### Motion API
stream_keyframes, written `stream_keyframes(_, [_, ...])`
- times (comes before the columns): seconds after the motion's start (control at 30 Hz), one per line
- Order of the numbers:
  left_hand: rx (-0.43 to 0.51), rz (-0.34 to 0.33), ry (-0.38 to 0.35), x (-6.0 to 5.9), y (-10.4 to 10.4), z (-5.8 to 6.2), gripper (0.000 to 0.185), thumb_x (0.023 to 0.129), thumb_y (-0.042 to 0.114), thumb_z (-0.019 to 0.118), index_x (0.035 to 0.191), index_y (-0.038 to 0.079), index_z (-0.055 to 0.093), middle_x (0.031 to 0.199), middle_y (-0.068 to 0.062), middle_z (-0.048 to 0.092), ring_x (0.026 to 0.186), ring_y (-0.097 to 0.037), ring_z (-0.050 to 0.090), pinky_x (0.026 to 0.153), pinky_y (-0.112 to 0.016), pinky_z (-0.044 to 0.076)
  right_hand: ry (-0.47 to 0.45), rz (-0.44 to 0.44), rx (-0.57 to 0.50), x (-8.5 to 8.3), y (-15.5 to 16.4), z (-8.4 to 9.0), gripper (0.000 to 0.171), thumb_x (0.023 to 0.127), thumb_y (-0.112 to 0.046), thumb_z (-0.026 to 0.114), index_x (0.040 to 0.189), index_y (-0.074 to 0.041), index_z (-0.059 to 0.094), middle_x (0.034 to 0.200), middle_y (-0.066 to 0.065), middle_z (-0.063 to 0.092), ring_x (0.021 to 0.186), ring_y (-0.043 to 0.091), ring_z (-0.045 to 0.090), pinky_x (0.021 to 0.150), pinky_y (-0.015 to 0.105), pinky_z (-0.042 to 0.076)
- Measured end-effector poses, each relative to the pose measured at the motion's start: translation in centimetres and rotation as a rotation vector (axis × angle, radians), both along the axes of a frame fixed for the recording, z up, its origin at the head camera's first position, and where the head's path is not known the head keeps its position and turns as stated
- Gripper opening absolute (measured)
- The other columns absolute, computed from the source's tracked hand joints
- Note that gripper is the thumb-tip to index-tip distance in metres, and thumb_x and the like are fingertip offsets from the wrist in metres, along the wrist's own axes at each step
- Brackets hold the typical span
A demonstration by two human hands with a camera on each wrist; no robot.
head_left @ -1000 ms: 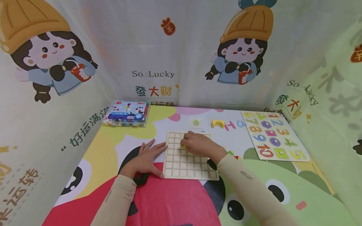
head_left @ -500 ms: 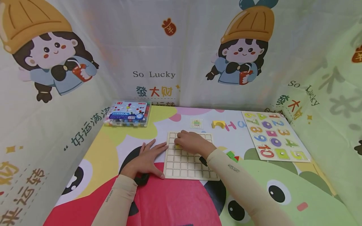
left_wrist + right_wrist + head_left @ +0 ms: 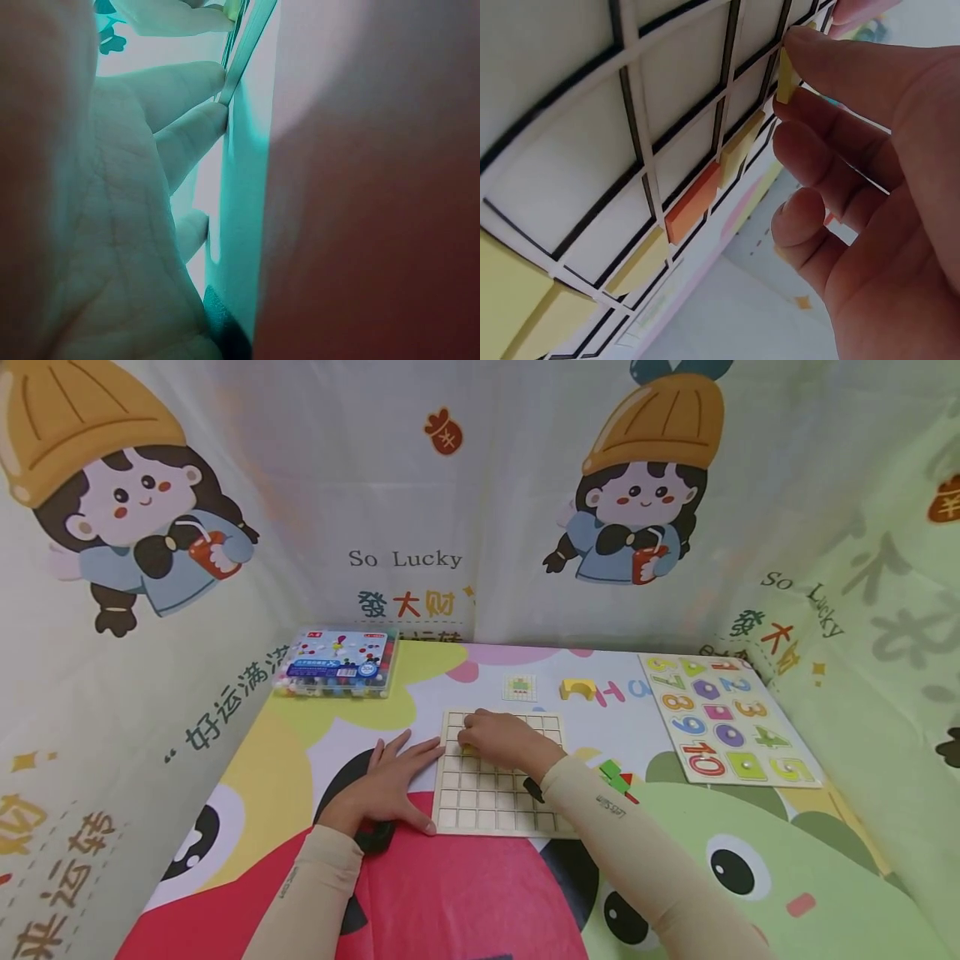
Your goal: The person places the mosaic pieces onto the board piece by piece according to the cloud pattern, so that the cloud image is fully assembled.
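Note:
A pale wooden grid board (image 3: 476, 797) lies on the table in front of me. My left hand (image 3: 375, 793) is spread at its left side, straight fingers (image 3: 184, 142) touching the board's edge. Over the upper left cells, my right hand (image 3: 506, 741) pinches a small yellow tile (image 3: 784, 76) between thumb and fingertips. In the right wrist view an orange tile (image 3: 693, 204) sits in the grid between a yellow tile (image 3: 740, 150) and another yellow piece (image 3: 639, 262). The right hand hides these tiles in the head view.
Behind the board are a small pattern card (image 3: 519, 687) and a yellow arch block (image 3: 577, 689). Green and red pieces (image 3: 617, 775) lie right of the board, near the right forearm. A number puzzle board (image 3: 727, 722) stands farther right, a clear plastic box (image 3: 337, 662) at back left.
My right hand has shifted left across the board with the yellow tile, toward its upper left cells. The left hand stays at the board's edge.

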State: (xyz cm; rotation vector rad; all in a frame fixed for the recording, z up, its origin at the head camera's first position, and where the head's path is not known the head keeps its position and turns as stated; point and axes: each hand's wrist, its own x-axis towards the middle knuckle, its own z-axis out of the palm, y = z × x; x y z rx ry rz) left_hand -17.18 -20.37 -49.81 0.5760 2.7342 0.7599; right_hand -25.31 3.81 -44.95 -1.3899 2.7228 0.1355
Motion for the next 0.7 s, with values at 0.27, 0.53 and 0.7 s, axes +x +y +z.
stream_keyframes(0.27, [-0.011, 0.005, -0.001, 0.16, -0.13, -0.15, 0.123, 0.062, 0.063, 0.094, 0.166, 0.028, 0.037, 0.176, 0.003, 0.029, 0.165, -0.04, 0.003, 0.127, -0.074, -0.006, -0.012, -0.033, 0.004, 0.12, -0.54, -0.06, 0.019, 0.104, -0.025, 0.07, 0.12, -0.022, 0.078, 0.113, -0.003, 0.072, 0.106, 0.014, 0.061, 0.094, 0.028, 0.059])
stream_keyframes(0.53, [0.002, -0.006, 0.002, 0.07, -0.07, -0.12, 0.122, 0.063, 0.062, 0.093, 0.166, 0.026, 0.038, 0.175, 0.001, 0.029, 0.165, -0.042, 0.003, 0.126, -0.075, -0.006, -0.002, -0.077, 0.011, 0.22, -0.57, -0.29, 0.018, 0.105, -0.025, 0.068, 0.119, -0.019, 0.079, 0.108, -0.001, 0.07, 0.099, 0.014, 0.061, 0.09, 0.029, 0.06])
stream_keyframes(0.7, [0.003, -0.001, 0.005, 0.05, -0.01, 0.0, 0.121, 0.063, 0.061, 0.094, 0.165, 0.026, 0.039, 0.175, 0.001, 0.03, 0.165, -0.042, 0.003, 0.126, -0.075, -0.007, -0.044, -0.126, -0.04, 0.25, -0.41, -0.21, 0.02, 0.103, -0.025, 0.072, 0.12, -0.022, 0.08, 0.111, -0.001, 0.072, 0.102, 0.014, 0.063, 0.095, 0.031, 0.06])
